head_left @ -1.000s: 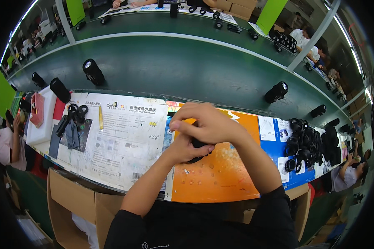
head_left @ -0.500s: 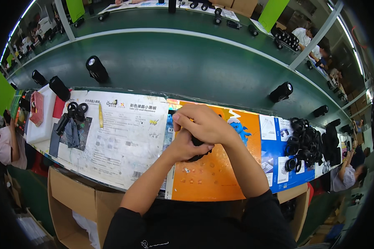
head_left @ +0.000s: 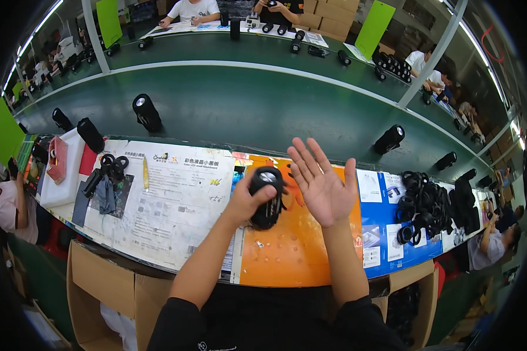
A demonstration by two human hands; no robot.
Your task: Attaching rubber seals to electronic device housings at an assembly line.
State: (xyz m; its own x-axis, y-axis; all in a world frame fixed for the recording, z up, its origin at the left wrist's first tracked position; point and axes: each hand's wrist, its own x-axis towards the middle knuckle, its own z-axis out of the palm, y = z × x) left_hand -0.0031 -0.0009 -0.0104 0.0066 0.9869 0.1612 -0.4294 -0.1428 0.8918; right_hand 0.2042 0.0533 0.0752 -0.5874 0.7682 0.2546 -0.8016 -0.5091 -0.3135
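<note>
Here, the left hand, partly hidden behind a black cylinder, gripped it over an orange sheet; whether the base touched the sheet could not be determined. The right hand (palm showing) was spread, apart from the cylinder.

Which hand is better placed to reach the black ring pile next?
Probably the right hand: it's empty, open and nearer the black ring pile. The left hand grips the black cylinder.

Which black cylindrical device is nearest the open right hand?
The cylindrical device over the orange sheet, held in the left hand; the others on the green surface are unheld and farther away.
</note>
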